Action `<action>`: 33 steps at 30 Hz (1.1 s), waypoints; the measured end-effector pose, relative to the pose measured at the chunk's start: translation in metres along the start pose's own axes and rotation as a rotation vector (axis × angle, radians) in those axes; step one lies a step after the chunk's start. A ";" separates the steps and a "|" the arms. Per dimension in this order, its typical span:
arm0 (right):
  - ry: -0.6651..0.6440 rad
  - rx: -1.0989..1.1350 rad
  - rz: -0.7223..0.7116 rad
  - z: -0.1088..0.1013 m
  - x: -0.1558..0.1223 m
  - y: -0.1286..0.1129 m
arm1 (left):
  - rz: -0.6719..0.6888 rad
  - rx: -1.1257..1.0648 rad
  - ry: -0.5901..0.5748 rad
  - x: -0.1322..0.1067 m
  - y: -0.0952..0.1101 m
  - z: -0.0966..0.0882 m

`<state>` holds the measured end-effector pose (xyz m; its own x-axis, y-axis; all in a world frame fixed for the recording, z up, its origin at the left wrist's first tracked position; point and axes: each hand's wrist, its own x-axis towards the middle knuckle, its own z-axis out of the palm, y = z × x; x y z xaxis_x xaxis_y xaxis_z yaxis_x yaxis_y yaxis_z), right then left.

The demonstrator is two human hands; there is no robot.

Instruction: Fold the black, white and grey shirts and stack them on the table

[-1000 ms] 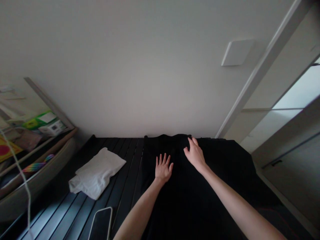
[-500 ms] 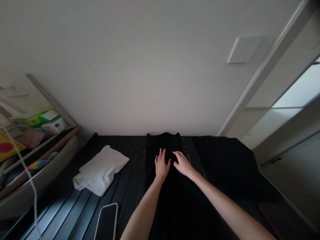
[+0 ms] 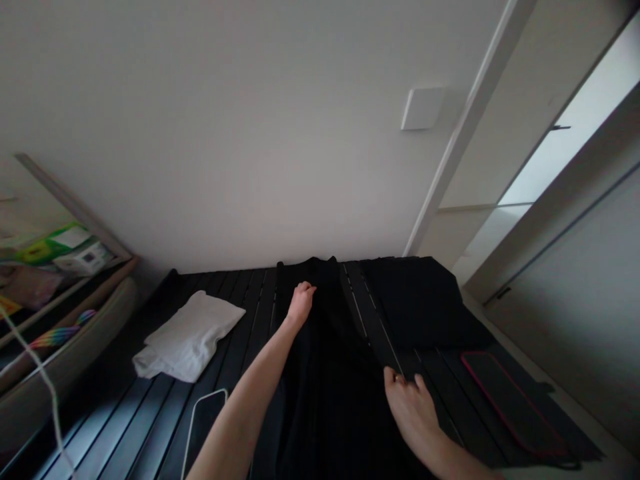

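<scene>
A black garment [image 3: 340, 373], perhaps trousers, lies lengthwise from the wall toward me on a dark slatted tabletop [image 3: 257, 300]. My left hand [image 3: 301, 301] is closed in a pinch on the cloth near the far end, along its upper part. My right hand [image 3: 413, 407] sits lower, at the garment's right edge, with its fingers curled onto the fabric there. Folds and the leg shapes are hard to make out in the dark cloth.
To the left lie a folded light cloth [image 3: 193, 337] and a phone [image 3: 203, 423], partly behind my left forearm. A folded black cloth [image 3: 413, 300] and a dark red-edged flat object [image 3: 513, 403] are on the right. A basket [image 3: 100, 333] and white cable [image 3: 47, 380] are far left.
My left hand has closed from spread fingers onto the cloth. My right hand has moved down and right to the garment's edge. The view has turned rightward.
</scene>
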<state>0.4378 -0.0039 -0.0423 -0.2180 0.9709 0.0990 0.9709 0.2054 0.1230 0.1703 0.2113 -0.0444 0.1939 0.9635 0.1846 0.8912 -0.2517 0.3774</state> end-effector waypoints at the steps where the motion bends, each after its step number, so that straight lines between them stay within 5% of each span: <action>1: 0.013 0.031 0.001 -0.005 -0.007 0.001 | -0.002 0.012 0.011 0.006 -0.003 -0.010; 4: 0.114 0.177 -0.020 -0.016 -0.032 -0.012 | -0.027 0.046 0.016 0.020 -0.013 -0.034; 7: 0.174 0.263 -0.133 -0.014 -0.063 -0.043 | -0.050 0.077 -0.066 0.012 -0.022 -0.038; 10: 0.203 0.269 -0.285 -0.006 -0.092 -0.071 | -0.073 0.108 -0.190 -0.022 -0.027 -0.024; 14: 0.294 0.218 -0.291 -0.007 -0.114 -0.081 | -0.095 0.143 -0.233 -0.087 -0.025 -0.005; 17: 0.281 0.244 -0.433 -0.020 -0.119 -0.076 | -0.064 0.138 -0.227 -0.134 -0.019 -0.004; 21: -0.016 0.430 -0.742 -0.039 -0.121 -0.064 | 0.007 0.069 -0.224 -0.200 -0.008 -0.013; 23: -0.103 0.459 -0.775 -0.043 -0.118 -0.049 | 0.043 0.028 -0.220 -0.237 -0.001 -0.022; 28: -0.017 0.243 -0.792 -0.024 -0.104 -0.002 | 0.200 0.060 -0.249 -0.327 0.019 -0.050; 33: 0.170 0.129 -0.892 0.007 -0.096 0.011 | 0.307 0.300 -0.311 -0.370 0.030 -0.047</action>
<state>0.4704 -0.0934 -0.0570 -0.8939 0.4166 0.1655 0.4369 0.8923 0.1134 0.1056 -0.1565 -0.0587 0.5366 0.8424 -0.0497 0.8434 -0.5335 0.0636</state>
